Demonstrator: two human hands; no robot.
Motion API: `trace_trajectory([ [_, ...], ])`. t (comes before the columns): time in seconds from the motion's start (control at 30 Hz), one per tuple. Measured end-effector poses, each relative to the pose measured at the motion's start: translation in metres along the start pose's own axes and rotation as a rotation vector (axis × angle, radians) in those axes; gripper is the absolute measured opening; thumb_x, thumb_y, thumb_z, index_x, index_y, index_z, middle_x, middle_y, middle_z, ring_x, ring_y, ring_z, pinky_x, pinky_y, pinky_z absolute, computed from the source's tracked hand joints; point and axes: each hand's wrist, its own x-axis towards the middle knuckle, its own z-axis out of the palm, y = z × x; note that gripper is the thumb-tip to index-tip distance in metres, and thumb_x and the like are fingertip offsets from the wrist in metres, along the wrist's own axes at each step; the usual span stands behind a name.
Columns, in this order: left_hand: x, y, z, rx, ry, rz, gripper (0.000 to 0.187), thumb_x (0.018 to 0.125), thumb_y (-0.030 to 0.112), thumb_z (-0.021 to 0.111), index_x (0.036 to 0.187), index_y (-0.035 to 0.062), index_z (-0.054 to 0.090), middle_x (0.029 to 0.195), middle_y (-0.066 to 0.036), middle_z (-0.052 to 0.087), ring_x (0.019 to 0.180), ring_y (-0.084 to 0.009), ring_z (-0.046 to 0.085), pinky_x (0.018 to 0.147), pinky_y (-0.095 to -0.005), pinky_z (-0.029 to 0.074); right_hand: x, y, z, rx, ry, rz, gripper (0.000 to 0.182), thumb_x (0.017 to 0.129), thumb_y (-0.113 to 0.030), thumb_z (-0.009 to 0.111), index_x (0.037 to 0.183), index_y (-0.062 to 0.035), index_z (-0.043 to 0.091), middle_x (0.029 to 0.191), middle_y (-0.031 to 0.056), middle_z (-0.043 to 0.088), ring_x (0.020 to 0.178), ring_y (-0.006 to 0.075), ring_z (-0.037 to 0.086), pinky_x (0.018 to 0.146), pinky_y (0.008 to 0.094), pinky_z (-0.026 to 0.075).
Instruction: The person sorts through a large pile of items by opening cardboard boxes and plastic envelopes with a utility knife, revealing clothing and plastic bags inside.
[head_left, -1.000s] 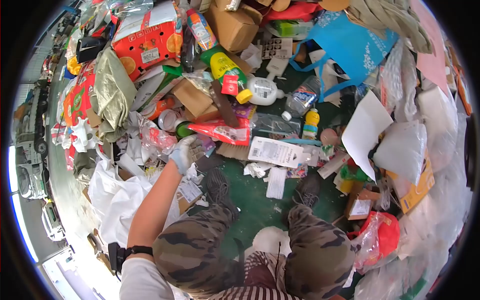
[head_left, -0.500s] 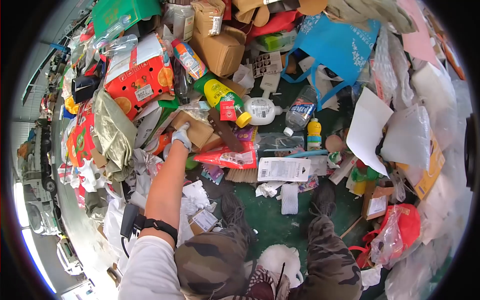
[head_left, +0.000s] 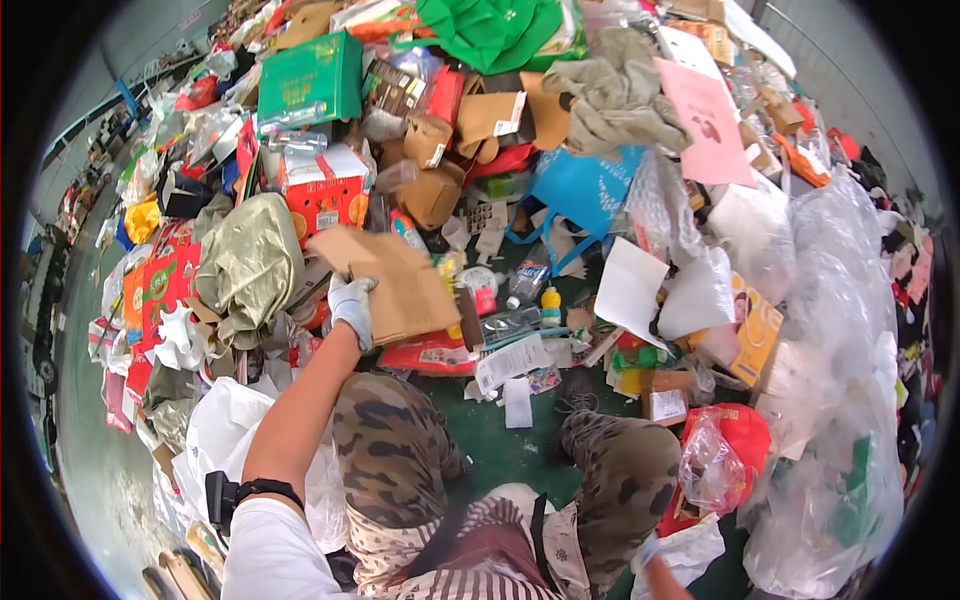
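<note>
I can't tell whether my right hand (head_left: pixel 648 553), beside crumpled white sheeting (head_left: pixel 692 550), grips anything. My gloved left hand (head_left: pixel 351 306) grasps a brown cardboard piece (head_left: pixel 402 290); shiny olive fabric (head_left: pixel 252 268) crowds its fingers' left, a red-and-white carton (head_left: pixel 345 200) beyond them.

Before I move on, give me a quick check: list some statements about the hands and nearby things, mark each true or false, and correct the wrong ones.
1. The left hand holds the cardboard. True.
2. Both hands are on the cardboard. False: the right hand is low beside the right leg, apart from it.
3. The small yellow bottle is to the right of the cardboard. True.
4. A blue bag lies beside the right leg. False: a red bag lies there.
5. The green box is farther off than the cardboard. True.
</note>
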Motion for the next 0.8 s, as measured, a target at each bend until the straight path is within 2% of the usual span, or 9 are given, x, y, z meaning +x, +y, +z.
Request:
trace_trajectory([
  [0.2,-0.087,0.086,0.039,-0.387,-0.654,0.108,0.027,0.069,-0.005,0.061,0.092,0.0057,0.053,0.081,-0.003,0.061,0.072,-0.0146,0.059,0.067,-0.0296,0.050,-0.069,-0.251,-0.134,1.007,0.355,-0.694,0.021,0.082,-0.013,0.056,0.100,-0.0027,0.055,0.069,0.0008,0.049,0.058,0.0092,0.049,0.049,0.0222,0.040],
  [0.33,-0.131,0.088,0.070,-0.394,-0.968,0.113,0.028,0.070,0.000,0.059,0.098,0.0049,0.059,0.094,-0.006,0.063,0.084,-0.0165,0.061,0.078,-0.0288,0.050,-0.114,-0.369,-0.166,1.088,-0.079,-1.191,0.036,0.090,-0.024,0.052,0.121,-0.0085,0.046,0.114,0.0023,0.055,0.094,0.0131,0.055,0.063,0.0232,0.045],
  [0.37,-0.133,0.079,0.075,-0.403,-1.002,0.116,0.028,0.070,0.000,0.059,0.098,0.0049,0.059,0.094,-0.006,0.063,0.084,-0.0165,0.061,0.078,-0.0288,0.050,-0.135,-0.395,-0.169,0.761,0.018,-1.186,0.050,0.090,-0.030,0.050,0.133,-0.0075,0.036,0.128,0.0065,0.047,0.106,0.0168,0.051,0.077,0.0248,0.046],
  [0.43,-0.135,0.059,0.077,-0.454,-1.015,0.034,0.028,0.069,0.001,0.059,0.097,0.0048,0.059,0.096,-0.007,0.063,0.083,-0.0172,0.062,0.076,-0.0302,0.050,-0.117,-0.429,-0.157,0.464,0.150,-1.439,0.040,0.088,-0.019,0.053,0.125,-0.0058,0.045,0.114,0.0066,0.057,0.101,0.0166,0.055,0.078,0.0257,0.048],
  [0.5,-0.121,0.055,0.077,-0.408,-0.993,0.019,0.029,0.072,0.002,0.059,0.101,0.0051,0.058,0.098,-0.006,0.063,0.085,-0.0174,0.062,0.078,-0.0310,0.050,-0.132,-0.448,-0.136,0.181,0.399,-1.470,0.037,0.087,-0.014,0.055,0.122,-0.0051,0.049,0.108,0.0070,0.060,0.096,0.0166,0.058,0.077,0.0269,0.049],
  [0.57,-0.121,0.072,0.074,-0.302,-1.038,-0.108,0.029,0.077,0.008,0.061,0.105,0.0051,0.056,0.100,-0.005,0.062,0.088,-0.0166,0.061,0.079,-0.0306,0.050,-0.132,-0.459,-0.109,0.955,0.090,-1.134,0.034,0.083,-0.009,0.060,0.116,-0.0050,0.054,0.101,0.0078,0.063,0.088,0.0168,0.061,0.076,0.0295,0.051],
  [0.67,-0.113,0.068,0.081,-0.206,-1.006,-0.035,0.030,0.081,0.019,0.063,0.108,0.0075,0.055,0.100,-0.004,0.061,0.087,-0.0160,0.060,0.076,-0.0306,0.050,-0.098,-0.459,-0.090,1.086,0.150,-1.264,0.038,0.080,-0.010,0.065,0.116,-0.0042,0.054,0.102,0.0083,0.062,0.086,0.0178,0.062,0.075,0.0320,0.052],
  [0.73,-0.096,0.050,0.090,-0.113,-1.010,-0.015,0.031,0.083,0.024,0.063,0.110,0.0102,0.055,0.100,-0.004,0.061,0.088,-0.0159,0.060,0.074,-0.0309,0.051,-0.083,-0.454,-0.100,1.244,-0.185,-1.066,0.041,0.076,-0.009,0.070,0.114,-0.0030,0.054,0.097,0.0067,0.063,0.081,0.0167,0.062,0.070,0.0295,0.053],
  [0.8,-0.115,0.060,0.093,-0.182,-1.142,-0.120,0.029,0.088,0.029,0.054,0.112,0.0120,0.057,0.109,-0.003,0.059,0.099,-0.0167,0.057,0.087,-0.0346,0.046,-0.122,-0.446,-0.110,1.153,-0.116,-0.953,0.043,0.075,-0.007,0.070,0.114,-0.0045,0.054,0.097,0.0065,0.063,0.081,0.0155,0.062,0.066,0.0293,0.052],
])
